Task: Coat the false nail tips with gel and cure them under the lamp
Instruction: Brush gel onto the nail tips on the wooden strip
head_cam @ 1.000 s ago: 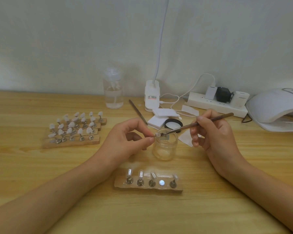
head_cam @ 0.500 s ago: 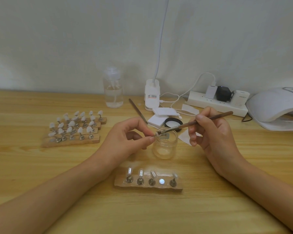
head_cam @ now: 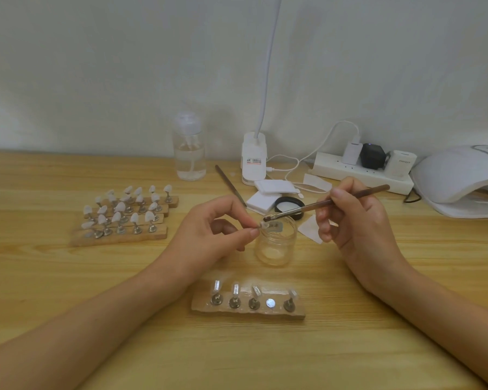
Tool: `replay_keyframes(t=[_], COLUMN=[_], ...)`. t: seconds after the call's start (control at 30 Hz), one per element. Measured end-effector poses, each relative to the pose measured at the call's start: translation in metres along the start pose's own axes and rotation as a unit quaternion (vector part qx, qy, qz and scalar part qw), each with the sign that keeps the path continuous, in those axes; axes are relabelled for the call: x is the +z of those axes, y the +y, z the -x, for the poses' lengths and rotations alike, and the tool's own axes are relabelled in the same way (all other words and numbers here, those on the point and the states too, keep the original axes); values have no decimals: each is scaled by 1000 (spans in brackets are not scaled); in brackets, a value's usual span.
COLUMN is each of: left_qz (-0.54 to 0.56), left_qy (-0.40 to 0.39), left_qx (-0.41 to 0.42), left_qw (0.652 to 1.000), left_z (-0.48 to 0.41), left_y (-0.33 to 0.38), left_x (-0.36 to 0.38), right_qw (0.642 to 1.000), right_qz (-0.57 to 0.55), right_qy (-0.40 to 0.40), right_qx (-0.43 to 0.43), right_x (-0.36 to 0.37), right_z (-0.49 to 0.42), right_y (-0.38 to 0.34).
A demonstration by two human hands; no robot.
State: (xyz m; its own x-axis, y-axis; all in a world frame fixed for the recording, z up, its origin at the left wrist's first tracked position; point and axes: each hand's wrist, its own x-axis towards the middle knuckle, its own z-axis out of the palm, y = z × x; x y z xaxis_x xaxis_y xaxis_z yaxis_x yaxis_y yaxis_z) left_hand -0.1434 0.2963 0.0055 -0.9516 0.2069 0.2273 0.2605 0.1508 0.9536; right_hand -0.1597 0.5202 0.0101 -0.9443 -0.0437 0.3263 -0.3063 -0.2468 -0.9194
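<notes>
My left hand (head_cam: 212, 235) pinches a small stand with a white nail tip (head_cam: 263, 226) over the rim of a clear glass gel jar (head_cam: 276, 243). My right hand (head_cam: 355, 218) grips a brown brush (head_cam: 326, 203), whose bristle end touches the top of that nail tip. In front of me a wooden holder (head_cam: 248, 310) carries several clear tips on metal stands, with one bare magnet spot. A white curing lamp (head_cam: 462, 181) sits at the far right.
Wooden holders with several white nail tips (head_cam: 124, 213) lie at the left. A clear pump bottle (head_cam: 189, 153), a desk lamp base (head_cam: 253, 161), a power strip (head_cam: 361, 170), white pads (head_cam: 268, 192), a black lid (head_cam: 289, 205) and a thin tool (head_cam: 229, 184) stand behind the jar.
The brush tip lifted slightly off the nail tip half a second ago and now rests on it again. My left hand stays in place.
</notes>
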Motion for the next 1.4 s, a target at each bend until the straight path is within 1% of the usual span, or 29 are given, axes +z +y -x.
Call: replay_keyframes(t=[0.07, 0.17, 0.23, 0.3, 0.37, 0.47, 0.53, 0.6, 0.67, 0.7, 0.77, 0.83, 0.9, 0.97, 1.07, 1.13, 1.2, 1.27, 1.33, 1.4], left_qz=[2, 2, 4, 4, 2, -2, -2, 0, -2, -3, -1, 0, 0, -3, -6, -6, -9, -10, -8, -8], left_qy=[1, 2, 2, 1, 1, 2, 1, -2, -2, -1, 1, 0, -1, 2, 2, 2, 2, 2, 2, 4], left_qx=[2, 3, 3, 2, 4, 4, 3, 3, 2, 1, 1, 1, -1, -2, 1, 0, -1, -3, -4, -7], left_qw=[1000, 1000, 1000, 1000, 1000, 1000, 1000, 1000, 1000, 1000, 1000, 1000, 1000, 1000, 1000, 1000, 1000, 1000, 1000, 1000], left_z=[0, 0, 0, 0, 0, 0, 0, 0, 1, 1, 1, 1, 1, 1, 0, 0, 0, 0, 0, 0], left_y=[0, 0, 0, 0, 0, 0, 0, 1, 1, 2, 2, 2, 2, 1, 1, 0, 0, 0, 1, 1], left_x=[0, 0, 0, 0, 0, 0, 0, 0, 0, 0, 0, 0, 0, 1, 1, 0, 0, 0, 0, 0], right_qw=[1000, 999, 999, 1000, 1000, 999, 999, 1000, 1000, 1000, 999, 999, 1000, 1000, 999, 999, 1000, 1000, 999, 999], right_qz=[15, 34, 12, -2, 9, 34, 19, -4, 0, 12, 31, 18, -5, 5, 39, 25, 7, 17, 38, 35], right_qy=[-13, 26, 36, 7, -17, 20, 35, 7, -22, -21, 11, 30, 8, -14, 19, 32, 9, -13, 4, 31], right_qx=[-2, 13, 15, 5, 1, 13, 20, 12, 6, 6, 14, 17, 5, -5, 5, 6, -4, -9, -3, 3], right_x=[1, -1, -3, -2, 0, 0, -1, 0, 2, 2, 0, -2, -1, 0, -1, -2, -1, 1, 0, -2], right_z=[1, -1, -1, 0, 1, 0, -1, 0, 2, 2, 1, 0, 0, 1, 0, -1, 0, 1, 1, -1], right_y=[1, 3, 2, 1, 1, 2, 1, 0, -1, 0, 2, 2, 1, 1, 3, 2, 1, 1, 2, 3])
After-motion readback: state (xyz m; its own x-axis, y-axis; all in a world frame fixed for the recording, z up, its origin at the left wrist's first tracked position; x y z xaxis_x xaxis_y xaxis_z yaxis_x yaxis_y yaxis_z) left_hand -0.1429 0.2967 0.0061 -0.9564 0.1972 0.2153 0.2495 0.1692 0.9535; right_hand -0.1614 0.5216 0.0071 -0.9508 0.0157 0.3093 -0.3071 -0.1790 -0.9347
